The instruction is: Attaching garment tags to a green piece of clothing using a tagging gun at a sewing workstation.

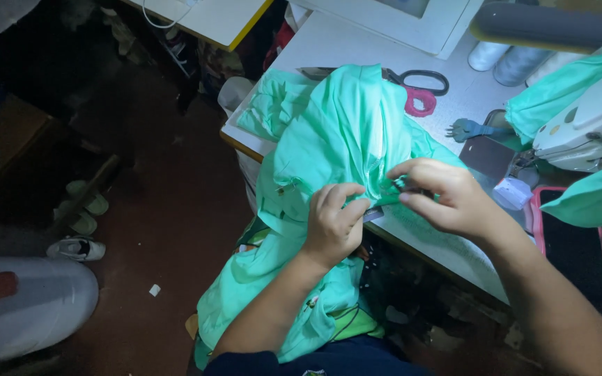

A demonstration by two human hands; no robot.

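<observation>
While hands (pixel 384 209) pinch green cloth (pixel 343 132), white table (pixel 357 42) lit, floor (pixel 168 209) seemingly dark.

sewing machine (pixel 593 118) cut off at right edge, scissors (pixel 419 87) blades under green fabric (pixel 343 132), fingers' (pixel 346 198) grip obscured by folds

Both hands close together, left hand (pixel 332 223) fisted, right hand (pixel 447 198) in fingertip pinch grip.

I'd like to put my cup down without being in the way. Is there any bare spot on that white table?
Some. A bare strip of table lies behind the green fabric, left of the scissors. It is crowded around both hands, left hand and right hand, and by the sewing machine.
</observation>
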